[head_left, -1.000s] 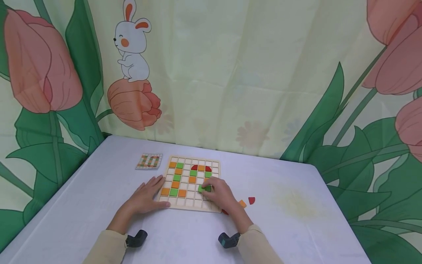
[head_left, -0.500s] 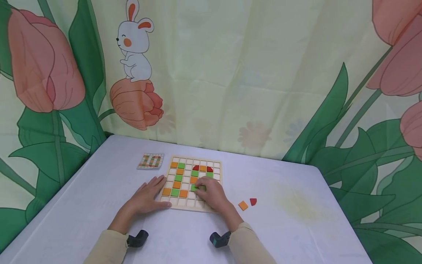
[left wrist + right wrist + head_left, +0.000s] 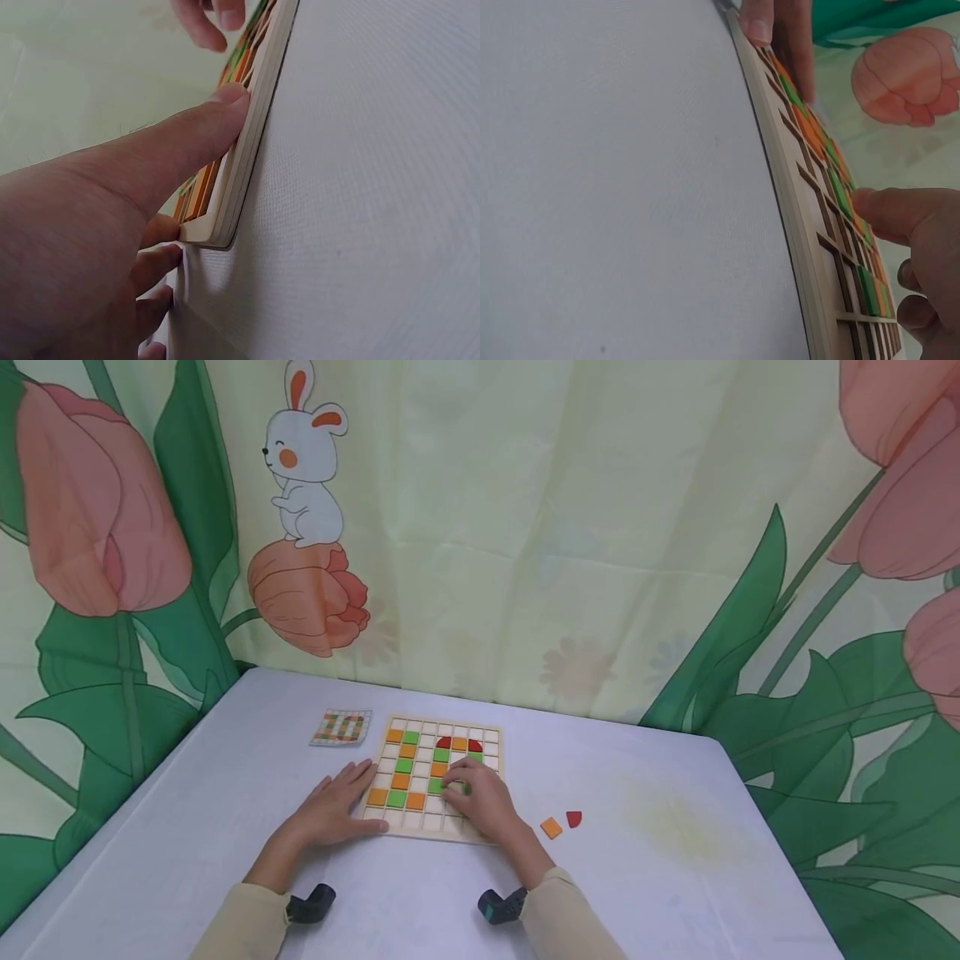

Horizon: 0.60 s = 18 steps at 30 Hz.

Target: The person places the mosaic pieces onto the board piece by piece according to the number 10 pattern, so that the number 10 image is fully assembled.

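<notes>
A wooden grid board (image 3: pixel 438 823) lies on the table, with orange, green and red tiles set in some of its squares. My left hand (image 3: pixel 330 808) spreads across its left side; the thumb presses the near rim, and the fingers (image 3: pixel 159 266) lie along the left edge. Over the board's right half, my right hand (image 3: pixel 486 795) bends its thumb and index finger at the right edge of a green square tile (image 3: pixel 435 786). In the right wrist view the thumb (image 3: pixel 881 208) touches beside that green tile (image 3: pixel 840 193). Another green piece is partly hidden under the hand.
Right of the board lie a loose orange square tile (image 3: pixel 551 827) and a red quarter-round tile (image 3: pixel 573 819). A small pattern card (image 3: pixel 341 727) sits beyond the left hand. Behind the white table (image 3: pixel 637 877) hangs a printed curtain (image 3: pixel 480 543).
My right hand has moved left across the board with the green tile, which now sits in a square of the column to the left. The left hand stays in place.
</notes>
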Motion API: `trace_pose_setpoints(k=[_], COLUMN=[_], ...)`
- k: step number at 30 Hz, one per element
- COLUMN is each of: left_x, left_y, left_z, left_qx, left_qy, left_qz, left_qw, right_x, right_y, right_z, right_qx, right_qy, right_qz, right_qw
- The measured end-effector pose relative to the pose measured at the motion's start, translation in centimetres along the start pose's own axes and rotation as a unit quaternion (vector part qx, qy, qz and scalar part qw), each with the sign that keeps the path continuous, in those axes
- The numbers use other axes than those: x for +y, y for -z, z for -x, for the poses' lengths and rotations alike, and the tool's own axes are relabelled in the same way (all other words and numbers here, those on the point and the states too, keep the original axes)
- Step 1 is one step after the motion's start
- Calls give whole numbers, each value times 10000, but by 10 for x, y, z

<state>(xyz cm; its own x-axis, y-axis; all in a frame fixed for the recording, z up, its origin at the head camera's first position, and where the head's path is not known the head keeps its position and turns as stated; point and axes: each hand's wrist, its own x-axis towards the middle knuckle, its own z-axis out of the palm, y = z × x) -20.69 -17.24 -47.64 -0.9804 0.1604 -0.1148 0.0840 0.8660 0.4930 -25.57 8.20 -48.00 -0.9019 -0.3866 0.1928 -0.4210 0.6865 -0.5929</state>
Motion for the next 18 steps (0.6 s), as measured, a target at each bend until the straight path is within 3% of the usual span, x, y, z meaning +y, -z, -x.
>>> trace_pose_setpoints(k=[9, 18], left_x=[-4, -2], left_y=[2, 0], left_z=[1, 1], left_qx=[31, -48], left_qy=[48, -52], left_qz=[45, 78], left_qw=[10000, 9999], right_x=[6, 23], right_y=[21, 47], right_z=[19, 46], right_qx=[89, 201], right_qy=[-307, -945], right_qz=[-44, 55], right_qw=[9995, 9953])
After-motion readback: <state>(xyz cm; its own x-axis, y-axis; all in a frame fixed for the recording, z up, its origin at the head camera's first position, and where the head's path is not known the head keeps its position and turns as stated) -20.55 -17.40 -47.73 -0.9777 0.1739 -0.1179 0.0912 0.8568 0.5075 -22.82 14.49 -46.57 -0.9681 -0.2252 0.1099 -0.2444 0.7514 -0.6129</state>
